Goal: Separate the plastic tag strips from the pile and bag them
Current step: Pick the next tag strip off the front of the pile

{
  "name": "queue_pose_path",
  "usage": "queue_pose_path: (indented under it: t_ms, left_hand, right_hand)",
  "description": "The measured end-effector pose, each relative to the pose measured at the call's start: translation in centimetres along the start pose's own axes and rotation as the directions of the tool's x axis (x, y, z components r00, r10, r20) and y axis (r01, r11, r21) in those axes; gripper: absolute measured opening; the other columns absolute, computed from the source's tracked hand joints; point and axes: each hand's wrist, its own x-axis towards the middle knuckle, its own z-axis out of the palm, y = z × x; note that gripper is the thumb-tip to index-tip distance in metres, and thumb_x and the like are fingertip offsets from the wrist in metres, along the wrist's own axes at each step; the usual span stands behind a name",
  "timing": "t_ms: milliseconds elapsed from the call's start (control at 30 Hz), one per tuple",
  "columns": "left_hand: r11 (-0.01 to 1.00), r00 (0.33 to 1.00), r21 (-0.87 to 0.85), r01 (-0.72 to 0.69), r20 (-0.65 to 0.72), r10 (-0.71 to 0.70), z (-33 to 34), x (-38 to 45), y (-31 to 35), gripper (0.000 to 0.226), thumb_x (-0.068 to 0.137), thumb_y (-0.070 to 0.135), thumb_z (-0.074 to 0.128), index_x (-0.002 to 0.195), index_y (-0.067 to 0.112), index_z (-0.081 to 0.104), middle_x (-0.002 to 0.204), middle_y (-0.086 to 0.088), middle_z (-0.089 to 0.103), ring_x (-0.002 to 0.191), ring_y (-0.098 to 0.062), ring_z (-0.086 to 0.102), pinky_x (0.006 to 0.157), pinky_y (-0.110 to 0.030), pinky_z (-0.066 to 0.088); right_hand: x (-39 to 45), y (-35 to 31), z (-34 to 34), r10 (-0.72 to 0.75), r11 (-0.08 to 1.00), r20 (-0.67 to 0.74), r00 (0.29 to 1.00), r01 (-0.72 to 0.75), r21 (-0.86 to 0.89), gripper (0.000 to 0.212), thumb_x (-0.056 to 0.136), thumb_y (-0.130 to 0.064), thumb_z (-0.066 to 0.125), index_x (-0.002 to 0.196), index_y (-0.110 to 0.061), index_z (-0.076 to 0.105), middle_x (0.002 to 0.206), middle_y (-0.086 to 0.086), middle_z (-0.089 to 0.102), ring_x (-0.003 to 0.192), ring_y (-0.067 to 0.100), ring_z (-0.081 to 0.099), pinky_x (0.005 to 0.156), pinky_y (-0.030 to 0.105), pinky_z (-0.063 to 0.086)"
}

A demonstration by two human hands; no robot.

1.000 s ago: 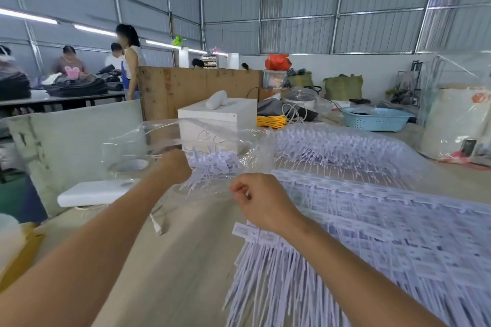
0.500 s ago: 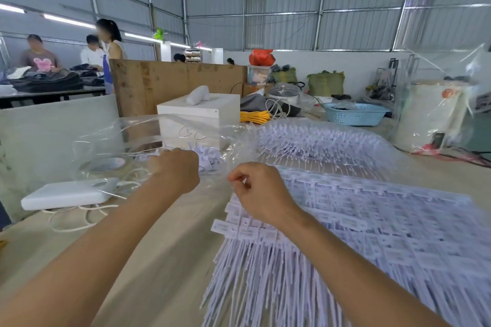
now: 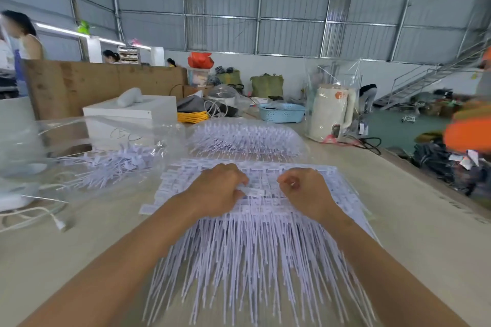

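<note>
A broad pile of pale lilac plastic tag strips (image 3: pixel 255 247) lies on the table in front of me, tails pointing toward me. My left hand (image 3: pixel 220 188) and my right hand (image 3: pixel 305 188) both rest on the pile's upper rows with fingers curled, pinching at a strip of tag heads (image 3: pixel 255 191) between them. To the left lies a clear plastic bag (image 3: pixel 87 146) holding a small bunch of tags (image 3: pixel 119 162). Behind the pile sits a second clear bag packed with tags (image 3: pixel 244 138).
A white box (image 3: pixel 132 111) stands behind the open bag, with a white device and cable (image 3: pixel 16 194) at the far left. A blue basket (image 3: pixel 281 113), a cream kettle in plastic (image 3: pixel 332 114) and yellow cord (image 3: pixel 191 117) sit at the back. The table edge (image 3: pixel 425 180) drops off on the right.
Both hands have left the clear bag's mouth and come down onto the pile of tags. The bag with its small bunch now lies loose at the left.
</note>
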Motion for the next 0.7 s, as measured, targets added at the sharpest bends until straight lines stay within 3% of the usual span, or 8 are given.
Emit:
queue_pose_path:
  t_ms: [133, 267, 400, 467, 533, 600, 633, 700]
  left_hand:
    - [0.995, 0.997, 0.076, 0.059, 0.053, -0.063, 1.1, 1.1, 0.0, 0.035, 0.100, 0.025, 0.040, 0.131, 0.017, 0.054, 0.136, -0.007, 0.047, 0.126, -0.026, 0.039, 0.107, -0.044, 0.029]
    - [0.994, 0.994, 0.053, 0.100, 0.034, -0.102, 1.1, 1.7, -0.2, 0.028, 0.098, 0.034, 0.044, 0.109, 0.019, 0.065, 0.119, -0.003, 0.057, 0.116, -0.025, 0.048, 0.102, -0.046, 0.032]
    - [0.992, 0.994, -0.060, 0.109, 0.029, -0.108, 1.0, 1.9, -0.8, 0.029, 0.090, 0.042, 0.058, 0.107, 0.019, 0.067, 0.112, 0.003, 0.060, 0.109, -0.019, 0.051, 0.101, -0.044, 0.031]
    - [0.992, 0.994, -0.058, 0.114, 0.008, -0.114, 1.1, 2.0, -0.9, 0.027, 0.088, 0.041, 0.061, 0.102, 0.019, 0.067, 0.110, 0.004, 0.060, 0.107, -0.018, 0.050, 0.094, -0.039, 0.030]
    - [0.993, 0.994, -0.026, 0.112, -0.013, -0.113, 0.9, 2.0, -0.9, 0.024, 0.087, 0.041, 0.062, 0.098, 0.020, 0.065, 0.108, 0.003, 0.060, 0.105, -0.018, 0.050, 0.088, -0.037, 0.029]
    - [0.996, 0.996, -0.026, 0.089, -0.003, -0.089, 0.3, 2.0, -0.5, 0.021, 0.087, 0.043, 0.062, 0.095, 0.023, 0.059, 0.104, 0.005, 0.060, 0.100, -0.016, 0.051, 0.084, -0.036, 0.031]
    - [0.997, 0.998, -0.041, 0.065, 0.007, -0.064, -0.2, 2.0, -0.3, 0.019, 0.087, 0.043, 0.061, 0.092, 0.025, 0.056, 0.099, 0.006, 0.060, 0.095, -0.016, 0.052, 0.081, -0.035, 0.034]
    - [0.997, 1.000, -0.082, -0.003, 0.006, 0.003, -1.6, 2.0, 0.6, 0.017, 0.087, 0.042, 0.061, 0.088, 0.029, 0.051, 0.092, 0.007, 0.059, 0.086, -0.015, 0.054, 0.076, -0.035, 0.041]
  right_hand:
    - [-1.2, 1.0, -0.1, -0.005, 0.999, 0.048, 0.999, 0.007, -0.040, 0.019, 0.088, 0.000, 0.053, 0.097, -0.003, 0.070, 0.106, 0.008, 0.068, 0.086, 0.014, 0.058, 0.076, 0.005, 0.034]
    - [-1.6, 1.3, 0.1, -0.049, 0.998, 0.061, 0.997, 0.051, -0.040, 0.020, 0.089, -0.001, 0.051, 0.097, -0.005, 0.069, 0.110, 0.009, 0.064, 0.079, 0.009, 0.049, 0.079, 0.011, 0.040]
    - [-1.8, 1.7, 0.1, -0.059, 0.998, 0.041, 0.997, 0.059, 0.002, 0.016, 0.090, -0.005, 0.055, 0.099, -0.005, 0.068, 0.109, 0.009, 0.064, 0.077, 0.006, 0.049, 0.070, -0.003, 0.035]
    - [-1.7, 1.8, 0.0, -0.058, 0.998, 0.039, 0.998, 0.058, 0.009, 0.016, 0.090, -0.006, 0.055, 0.099, -0.006, 0.068, 0.110, 0.008, 0.063, 0.078, 0.006, 0.049, 0.069, -0.003, 0.035]
    - [-1.7, 1.7, 0.0, -0.055, 0.998, 0.062, 0.997, 0.056, -0.013, 0.017, 0.091, -0.009, 0.055, 0.103, -0.008, 0.067, 0.110, 0.008, 0.062, 0.079, 0.008, 0.049, 0.077, 0.004, 0.039]
    - [-1.7, 1.1, 0.0, -0.064, 0.997, 0.053, 0.997, 0.066, -0.036, 0.019, 0.092, -0.013, 0.054, 0.107, -0.008, 0.067, 0.107, 0.010, 0.061, 0.080, 0.013, 0.052, 0.090, 0.022, 0.044]
    - [-1.7, 0.7, -0.1, -0.085, 0.996, 0.021, 0.996, 0.085, -0.006, 0.020, 0.093, -0.015, 0.055, 0.107, -0.008, 0.067, 0.103, 0.010, 0.061, 0.082, 0.015, 0.054, 0.090, 0.029, 0.044]
    - [-1.9, -0.6, -0.4, -0.115, 0.984, -0.027, 0.993, 0.118, 0.137, 0.019, 0.094, -0.020, 0.054, 0.103, -0.010, 0.068, 0.094, 0.001, 0.062, 0.084, 0.014, 0.057, 0.082, 0.027, 0.046]
